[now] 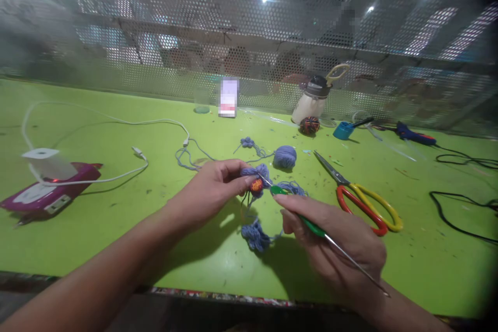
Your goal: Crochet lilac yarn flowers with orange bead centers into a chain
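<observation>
My left hand [220, 184] pinches a small blue-purple crochet piece [262, 171] with a round red-and-yellow patch [256, 185] on it. In my right hand [334, 238] is a crochet hook [317, 229] with a green grip, its thin metal tip touching the crochet piece. Below the hands a blue crocheted clump [254, 236] lies on the table, with yarn strands running up from it. Just behind sits a ball of blue-purple yarn [285, 157], and a small crocheted flower [247, 142] lies to its left. Loose yarn is partly hidden behind my right fingers.
Scissors [342, 181] with red and yellow handles lie at the right of the green table [187, 264]. A purple power strip [58, 197] with a white charger and cable is at left. Farther back stand a phone [228, 97], a bottle [311, 101], a multicolored yarn ball [309, 125] and a glue gun [415, 135].
</observation>
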